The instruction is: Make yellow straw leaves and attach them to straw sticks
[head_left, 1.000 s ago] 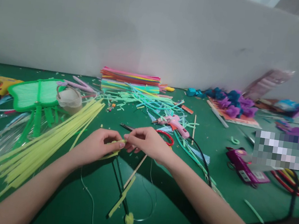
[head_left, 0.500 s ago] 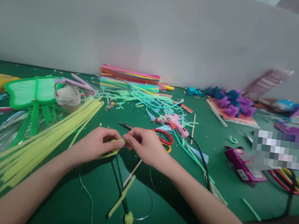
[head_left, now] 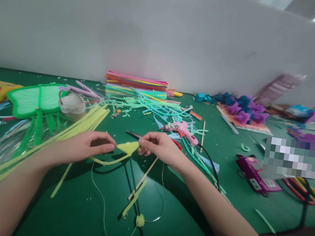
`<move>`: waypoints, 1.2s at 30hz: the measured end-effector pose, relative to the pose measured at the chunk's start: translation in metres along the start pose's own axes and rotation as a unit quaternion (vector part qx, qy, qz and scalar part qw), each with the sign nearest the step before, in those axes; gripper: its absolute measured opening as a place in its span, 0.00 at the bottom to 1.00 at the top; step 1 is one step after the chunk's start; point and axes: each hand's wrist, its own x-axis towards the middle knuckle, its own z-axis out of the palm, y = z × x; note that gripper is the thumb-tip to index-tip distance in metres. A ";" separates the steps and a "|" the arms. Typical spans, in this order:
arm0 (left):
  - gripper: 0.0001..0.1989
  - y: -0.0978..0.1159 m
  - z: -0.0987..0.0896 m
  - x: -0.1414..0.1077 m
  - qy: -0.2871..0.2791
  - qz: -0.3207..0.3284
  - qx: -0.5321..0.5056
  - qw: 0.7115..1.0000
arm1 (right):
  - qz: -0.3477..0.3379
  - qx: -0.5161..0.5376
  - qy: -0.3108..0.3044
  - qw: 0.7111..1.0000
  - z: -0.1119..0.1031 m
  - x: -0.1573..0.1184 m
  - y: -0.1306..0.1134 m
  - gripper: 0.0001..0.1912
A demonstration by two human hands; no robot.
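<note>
My right hand point(head_left: 156, 146) pinches the right end of a small yellow piece point(head_left: 128, 148) made of bent fuzzy stems, with a loose stem curving off below it. At the left tip of that piece is my left hand point(head_left: 91, 145), thumb and forefinger a little apart; whether it touches the tip is hard to tell. Below lie a wooden stick point(head_left: 143, 179), a short yellow-green stem point(head_left: 134, 199) and a small yellow ball point(head_left: 140, 220) beside a clear thread point(head_left: 104, 212). Scissors with red handles are partly hidden behind my right hand.
Yellow stems point(head_left: 85, 123) lie at left, near a green fuzzy shape point(head_left: 37, 101) and a yellow glue gun point(head_left: 1, 91). A pink glue gun point(head_left: 185, 131) with a black cord is past my right hand. Coloured stems point(head_left: 136, 81) line the wall; a purple object point(head_left: 255, 174) sits right.
My left hand has moved left and its fingers have parted, so the yellow piece now shows between the hands. The loose yellow stem at left lies lower.
</note>
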 end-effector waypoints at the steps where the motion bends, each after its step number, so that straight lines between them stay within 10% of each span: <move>1: 0.15 -0.004 -0.007 -0.004 -0.028 -0.007 0.019 0.999 | 0.011 0.014 0.002 1.000 -0.003 0.000 0.000 0.10; 21: 0.14 -0.023 -0.027 -0.006 -0.090 -0.008 0.088 0.992 | 0.055 0.082 0.021 0.995 -0.002 0.001 0.006 0.07; 36: 0.12 -0.008 0.008 0.005 -0.016 0.101 0.086 0.991 | 0.044 0.078 0.008 0.996 -0.006 0.001 0.012 0.08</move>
